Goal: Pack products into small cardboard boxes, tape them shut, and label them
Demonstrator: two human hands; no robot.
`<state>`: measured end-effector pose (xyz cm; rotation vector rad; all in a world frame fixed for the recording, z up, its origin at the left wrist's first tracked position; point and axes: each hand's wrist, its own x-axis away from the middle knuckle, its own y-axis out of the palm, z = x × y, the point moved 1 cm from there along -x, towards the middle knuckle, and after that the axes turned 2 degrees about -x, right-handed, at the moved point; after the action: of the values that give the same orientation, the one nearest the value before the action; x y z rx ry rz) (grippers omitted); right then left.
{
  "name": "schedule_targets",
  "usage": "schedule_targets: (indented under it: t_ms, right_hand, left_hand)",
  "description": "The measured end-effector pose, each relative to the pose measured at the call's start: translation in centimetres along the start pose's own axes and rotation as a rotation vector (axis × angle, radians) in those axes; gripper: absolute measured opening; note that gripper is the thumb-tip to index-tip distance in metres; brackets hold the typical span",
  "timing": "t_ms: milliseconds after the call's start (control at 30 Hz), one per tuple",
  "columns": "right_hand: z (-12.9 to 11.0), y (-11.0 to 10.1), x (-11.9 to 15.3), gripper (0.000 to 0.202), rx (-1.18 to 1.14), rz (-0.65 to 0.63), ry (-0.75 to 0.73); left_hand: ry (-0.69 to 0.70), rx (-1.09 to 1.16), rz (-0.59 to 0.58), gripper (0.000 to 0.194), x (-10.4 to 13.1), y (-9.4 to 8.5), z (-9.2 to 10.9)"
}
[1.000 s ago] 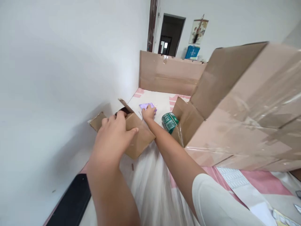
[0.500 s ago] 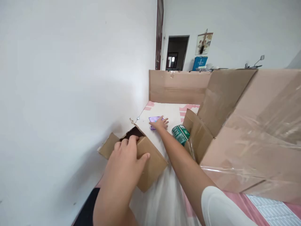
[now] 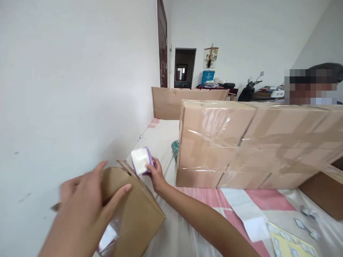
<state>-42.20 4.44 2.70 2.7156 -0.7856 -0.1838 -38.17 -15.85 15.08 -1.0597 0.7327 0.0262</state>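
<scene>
My left hand [image 3: 88,200] is spread over the top of a small cardboard box [image 3: 139,214], the thumb lying along its near face. The fingers are apart and slightly blurred. The box stands tilted by the wall with its flaps raised, and its inside is hidden from me. My right hand [image 3: 155,171] pinches a purple-and-white packet [image 3: 140,160] just beyond the box's upper right edge, its white side facing me. A green printed cylindrical pack [image 3: 175,148] peeks out from behind the large carton stack.
Big taped cartons [image 3: 209,153] stand on the right of the pink-and-white sheet [image 3: 197,194]. A cardboard panel [image 3: 166,103] closes the far end, and a white wall [image 3: 66,89] borders the left. A person [image 3: 313,84] is behind the cartons. Papers [image 3: 254,223] lie at lower right.
The purple-and-white packet has been picked up by my right hand and brought nearer the small box. My left hand's fingers have spread wider. The view has turned to the right.
</scene>
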Motion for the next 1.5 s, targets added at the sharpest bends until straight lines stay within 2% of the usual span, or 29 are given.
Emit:
schedule_targets:
  t_ms: [33, 100, 200, 300, 367, 433, 467, 533, 633, 733, 800, 900, 967, 1000, 1067, 1133, 1267, 1333, 1400, 1467, 1500]
  right_hand:
    - [-0.3, -1.5, 2.7, 0.054, -0.101, -0.087, 0.021]
    - [-1.3, -4.9, 7.7, 0.054, -0.264, -0.153, 0.074]
    - [-3.8, -10.3, 14.6, 0.052, -0.374, -0.119, 0.061]
    - [-7.2, -15.3, 21.2, 0.051, -0.412, -0.059, 0.026]
    - [-9.5, -18.4, 25.4, 0.052, -0.445, 0.032, 0.006]
    - [-11.7, -21.2, 29.1, 0.053, -0.463, 0.152, -0.067]
    - [-12.7, -22.4, 30.8, 0.054, -0.457, 0.203, -0.112]
    - [-14.9, -24.4, 33.5, 0.056, -0.424, 0.272, -0.182]
    - [-18.6, -26.1, 36.5, 0.060, -0.339, 0.290, -0.234]
    - [-23.2, -26.7, 38.2, 0.061, -0.176, 0.234, -0.280]
    - [-26.3, -26.6, 38.7, 0.060, 0.000, 0.110, -0.225]
    - [-29.6, -25.6, 38.8, 0.049, 0.380, -0.246, 0.007]
    - [-30.3, -24.5, 38.8, 0.038, 0.637, -0.510, 0.169]
    - [-30.1, -23.8, 38.8, 0.035, 0.754, -0.615, 0.239]
    - [-28.8, -22.3, 38.7, 0.037, 0.989, -0.714, 0.362]
    - [-26.6, -20.8, 38.8, 0.050, 1.272, -0.700, 0.446]
    - [-22.0, -18.0, 38.9, 0.070, 1.726, -0.655, 0.458]
    - [-20.7, -17.3, 38.7, 0.075, 1.776, -0.723, 0.491]
    - [-20.0, -17.3, 38.5, 0.073, 1.694, -0.913, 0.492]
    - [-19.7, -17.9, 38.4, 0.073, 1.600, -1.103, 0.401]
    - [-19.5, -18.3, 38.5, 0.077, 1.603, -1.145, 0.321]
  left_hand:
    - [-0.002, 0.004, -0.069, 0.079, 0.5, -0.4, 1.3]
    - [0.002, 0.004, -0.161, 0.070, 1.9, -1.3, 4.1]
    - [0.003, 0.048, -0.115, 0.061, 6.1, -3.0, 6.8]
    - [0.116, 0.164, 0.040, 0.043, 12.7, -4.3, 8.0]
    - [0.243, 0.251, 0.204, 0.026, 17.6, -4.6, 8.8]
    - [0.306, 0.325, 0.397, 0.012, 22.0, -4.5, 10.0]
    - [0.303, 0.363, 0.470, 0.012, 23.8, -4.4, 10.9]
    - [0.253, 0.434, 0.546, 0.029, 26.4, -4.2, 12.9]
    - [0.179, 0.497, 0.532, 0.062, 28.0, -3.7, 15.7]
    - [0.160, 0.545, 0.463, 0.071, 28.9, -2.9, 17.6]
    - [0.137, 0.580, 0.401, 0.069, 29.9, -2.4, 18.1]
    - [0.126, 0.624, 0.320, 0.068, 31.9, -2.3, 17.8]
    - [0.163, 0.663, 0.293, 0.070, 33.2, -2.6, 17.2]
    - [0.193, 0.687, 0.292, 0.071, 33.7, -2.8, 16.8]
    - [0.256, 0.738, 0.321, 0.069, 34.5, -2.9, 16.1]
    - [0.305, 0.789, 0.392, 0.066, 34.9, -2.8, 15.5]
    - [0.363, 0.866, 0.500, 0.060, 35.1, -1.9, 15.1]
    - [0.385, 0.894, 0.505, 0.057, 35.0, -1.5, 15.2]
    - [0.393, 0.914, 0.505, 0.056, 35.0, -1.4, 15.3]
    - [0.385, 0.926, 0.506, 0.054, 35.1, -1.3, 15.3]
    - [0.381, 0.928, 0.505, 0.054, 35.2, -1.3, 15.3]
